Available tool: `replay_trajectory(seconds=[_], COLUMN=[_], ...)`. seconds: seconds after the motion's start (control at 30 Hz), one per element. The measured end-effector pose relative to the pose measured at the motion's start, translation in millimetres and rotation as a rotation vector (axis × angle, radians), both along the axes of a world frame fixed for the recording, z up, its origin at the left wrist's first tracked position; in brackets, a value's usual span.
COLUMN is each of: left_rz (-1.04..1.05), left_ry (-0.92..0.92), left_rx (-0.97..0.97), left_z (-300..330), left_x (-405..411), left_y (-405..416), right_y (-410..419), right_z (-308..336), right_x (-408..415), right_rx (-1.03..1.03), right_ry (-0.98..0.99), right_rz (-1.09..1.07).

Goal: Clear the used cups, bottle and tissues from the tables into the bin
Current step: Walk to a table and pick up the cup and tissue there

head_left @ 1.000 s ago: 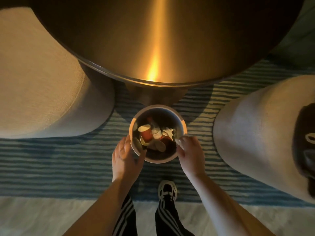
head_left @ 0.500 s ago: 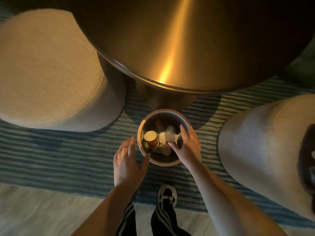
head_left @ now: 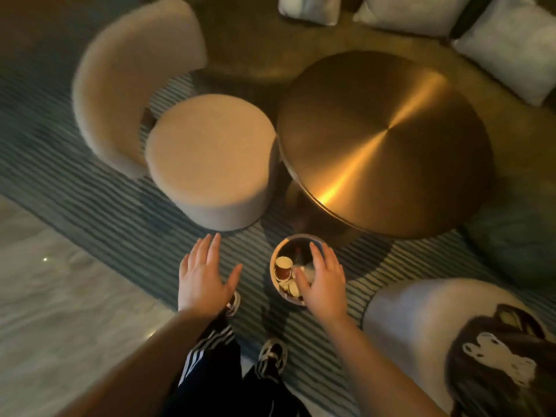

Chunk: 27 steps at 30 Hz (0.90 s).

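Directly under the right hand (head_left: 323, 279), spread empty with fingers straight, sits the bin (head_left: 278, 251) holding cups (head_left: 283, 267) on the floor beside the counter (head_left: 385, 139); left hand (head_left: 203, 275), also flat and empty, hovers farther off.

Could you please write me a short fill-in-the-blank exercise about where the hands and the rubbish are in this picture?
1. The red paper cup lies inside the ____.
2. The right hand is spread over the bin, with ____ in its fingers.
3. The left hand is open above the striped ____.
4. The bin stands on the floor beside the round gold ____.

Missing words: bin; nothing; rug; table
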State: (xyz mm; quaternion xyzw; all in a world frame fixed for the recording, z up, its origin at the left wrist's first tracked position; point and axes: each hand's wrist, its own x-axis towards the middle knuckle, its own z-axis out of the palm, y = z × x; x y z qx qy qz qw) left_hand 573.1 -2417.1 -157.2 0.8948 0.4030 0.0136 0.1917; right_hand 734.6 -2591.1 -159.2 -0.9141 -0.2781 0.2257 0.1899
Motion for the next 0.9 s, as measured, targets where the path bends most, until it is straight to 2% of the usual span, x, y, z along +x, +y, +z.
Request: replay_trajectory(seconds=[0.23, 0.43, 0.67, 0.9], left_rz=[0.334, 0.573, 0.613, 0.595], left_ry=[-0.048, -0.071, -0.058, -0.043], left_rx=[0.041, 0.069, 0.024, 0.066], left_z=[58.9, 70.8, 62.6, 108.6], left_x=[-75.4, -130.3, -179.2, -214.2], left_y=[66.5, 176.5, 394.3, 642.1], right_y=[127.5, 284.1, 525.4, 740.9], right_z=[62.3, 86.2, 80.5, 109.8], right_x=[-44.9, -82.7, -124.0, -128.6], right_rx=[0.077, 0.162, 0.185, 0.15], right_ry=[0.062, 0.031, -0.016, -0.023], right_rz=[0.356, 0.576, 0.627, 0.584])
